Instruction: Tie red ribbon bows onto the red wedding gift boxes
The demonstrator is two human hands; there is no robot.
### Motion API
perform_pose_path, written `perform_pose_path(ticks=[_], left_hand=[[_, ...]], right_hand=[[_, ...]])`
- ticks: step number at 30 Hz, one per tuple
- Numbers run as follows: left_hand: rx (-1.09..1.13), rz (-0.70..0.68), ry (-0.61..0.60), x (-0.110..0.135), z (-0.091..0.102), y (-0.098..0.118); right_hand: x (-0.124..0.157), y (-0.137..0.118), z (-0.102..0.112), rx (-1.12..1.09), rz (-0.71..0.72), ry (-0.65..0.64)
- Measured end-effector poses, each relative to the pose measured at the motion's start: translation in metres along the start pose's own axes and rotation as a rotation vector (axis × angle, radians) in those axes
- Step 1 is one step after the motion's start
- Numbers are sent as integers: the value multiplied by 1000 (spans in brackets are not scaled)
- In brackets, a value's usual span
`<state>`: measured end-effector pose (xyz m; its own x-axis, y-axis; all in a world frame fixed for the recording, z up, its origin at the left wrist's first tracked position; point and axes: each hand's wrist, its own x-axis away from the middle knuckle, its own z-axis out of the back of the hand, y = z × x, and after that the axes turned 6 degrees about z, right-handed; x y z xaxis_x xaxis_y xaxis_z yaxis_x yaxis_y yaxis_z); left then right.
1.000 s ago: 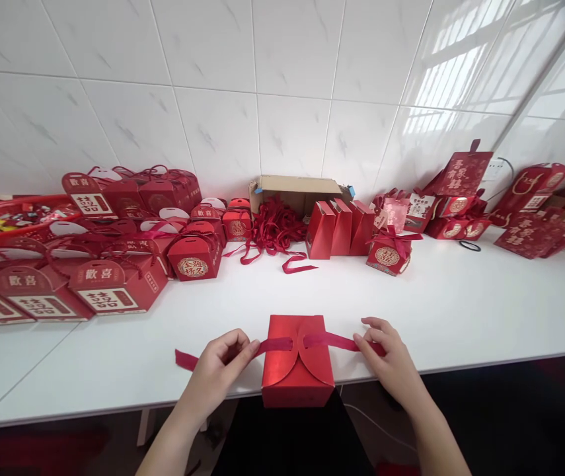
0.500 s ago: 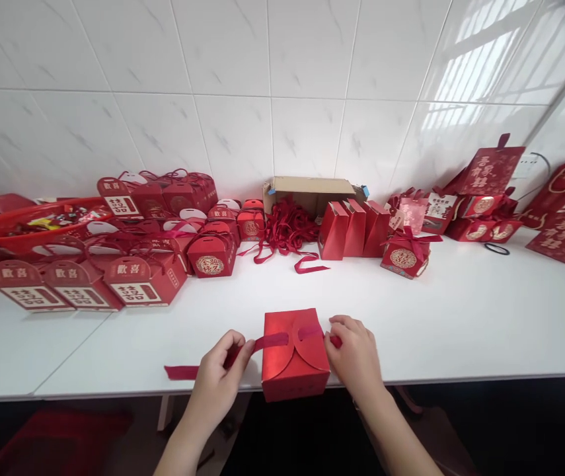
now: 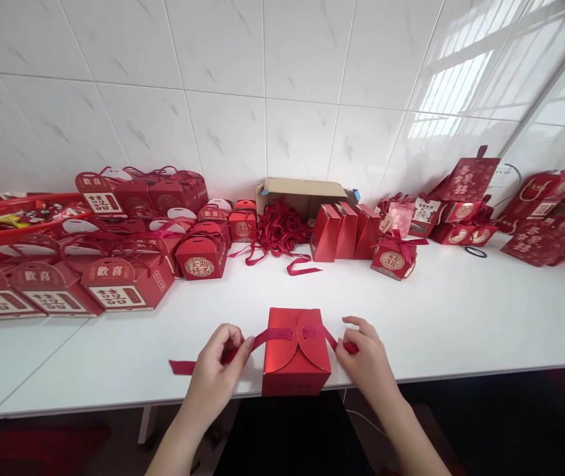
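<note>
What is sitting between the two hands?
A red box sits between the left hand and right hand, at the front edge of the table. A ribbon runs from each hand into its lid. The head view shows this.

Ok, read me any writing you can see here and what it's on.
"歡喜": handle flaps of the gift boxes at left.
"囍": white labels on their fronts.
Round label on the small box, gold characters on the bags at right: too blurred to read.
Held box: none.

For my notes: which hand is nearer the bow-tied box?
Right. The right hand is in front of the bow-tied box, slightly left; the left hand is much farther left.
</note>
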<state>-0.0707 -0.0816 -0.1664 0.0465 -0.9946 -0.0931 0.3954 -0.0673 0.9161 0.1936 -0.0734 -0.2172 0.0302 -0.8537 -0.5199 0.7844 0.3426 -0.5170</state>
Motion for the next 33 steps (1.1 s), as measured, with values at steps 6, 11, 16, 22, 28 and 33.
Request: perform_pose_path(ticks=[6,11,16,22,28,33], left_hand=[[102,55,-89,3,-8,7],[-20,24,-69,3,-11,2],[-263,-111,159,9,8,-6],[-244,-69,355,49,27,1],[-164,-24,-22,55,4,14],[-172,131,-62,41,0,9]], right_hand=[[-2,-19,-9,75,34,-104],[-8,-24,-8,152,-64,-81],[-6,-6,16,212,-283,0],[22,-23,70,-126,-438,192],[36,-69,52,-473,-318,-370],[36,-65,32,-374,-369,-417]])
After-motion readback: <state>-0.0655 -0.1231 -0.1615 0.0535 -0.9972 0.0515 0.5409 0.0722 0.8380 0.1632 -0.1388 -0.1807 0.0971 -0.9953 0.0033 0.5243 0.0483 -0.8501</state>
